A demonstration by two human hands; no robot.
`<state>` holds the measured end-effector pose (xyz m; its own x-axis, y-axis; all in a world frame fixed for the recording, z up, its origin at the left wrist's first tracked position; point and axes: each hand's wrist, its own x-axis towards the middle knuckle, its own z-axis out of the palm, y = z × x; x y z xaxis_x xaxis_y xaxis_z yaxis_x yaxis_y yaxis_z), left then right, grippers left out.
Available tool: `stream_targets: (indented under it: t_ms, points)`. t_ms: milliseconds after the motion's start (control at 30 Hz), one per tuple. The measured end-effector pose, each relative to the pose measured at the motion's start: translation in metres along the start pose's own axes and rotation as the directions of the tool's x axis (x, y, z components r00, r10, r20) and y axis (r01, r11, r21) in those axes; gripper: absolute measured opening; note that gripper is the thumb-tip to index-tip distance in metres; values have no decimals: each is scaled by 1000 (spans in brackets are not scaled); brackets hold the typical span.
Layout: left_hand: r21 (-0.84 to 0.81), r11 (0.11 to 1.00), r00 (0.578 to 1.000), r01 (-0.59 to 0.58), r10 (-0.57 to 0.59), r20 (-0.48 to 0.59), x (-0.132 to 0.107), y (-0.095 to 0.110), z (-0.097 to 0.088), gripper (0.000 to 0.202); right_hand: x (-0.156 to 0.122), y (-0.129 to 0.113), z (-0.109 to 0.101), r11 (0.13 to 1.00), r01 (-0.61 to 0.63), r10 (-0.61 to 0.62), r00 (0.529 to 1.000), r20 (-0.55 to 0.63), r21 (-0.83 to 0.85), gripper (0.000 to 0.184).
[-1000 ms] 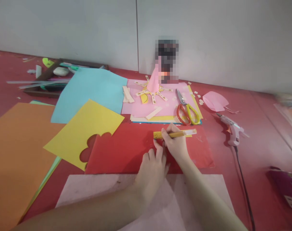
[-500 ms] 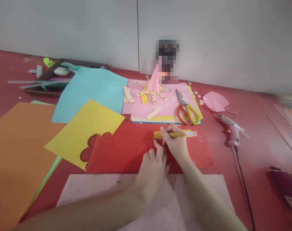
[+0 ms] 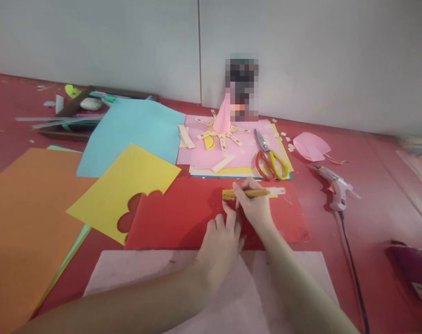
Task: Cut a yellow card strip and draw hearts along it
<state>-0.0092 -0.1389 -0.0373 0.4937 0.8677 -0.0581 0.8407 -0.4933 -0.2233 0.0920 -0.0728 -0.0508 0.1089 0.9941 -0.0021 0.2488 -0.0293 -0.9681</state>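
My right hand (image 3: 254, 204) is closed around a golden pen (image 3: 257, 192) with a clear, whitish back end. Its tip points left, over the left part of a narrow yellow paper strip (image 3: 228, 193). Dark marks show on the strip near the tip. My left hand (image 3: 220, 234) rests just below, index finger stretched out to the strip's lower edge, thumb apart and other fingers bent. Under both hands lies a red paper sheet (image 3: 176, 218). Part of the strip is hidden behind the right hand and pen.
Scissors (image 3: 270, 157) lie on stacked pink paper beside a pink paper cone (image 3: 223, 116) ringed with decorated strips. On the right are a glue gun (image 3: 336, 185) with its cord and a purple device (image 3: 414, 269). Yellow (image 3: 116, 190), blue (image 3: 137, 130) and orange (image 3: 33, 222) sheets overlap at left.
The pen has tilted slightly, its back end rising a little. The right hand has shifted very slightly; my left hand stays in place at the strip.
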Motion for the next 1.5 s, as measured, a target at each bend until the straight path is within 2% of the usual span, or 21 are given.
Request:
stream_targets:
  t_ms: [200,433,967,1500]
  points:
    - [-13,1000,1000,-4,5,9,0,0,-1,41,1,1,1,998,13,-13,1000,-11,-58,29]
    - [-14,1000,1000,1,-1,8,1,0,-1,41,1,2,1,1000,-2,2,1000,2,9,30]
    - [-26,1000,1000,0,0,-19,0,1,3,40,1,2,0,997,39,-40,999,-18,-61,29]
    - [-30,1000,1000,-6,6,-4,0,-1,-1,40,0,-1,0,999,14,-14,1000,-10,-40,29]
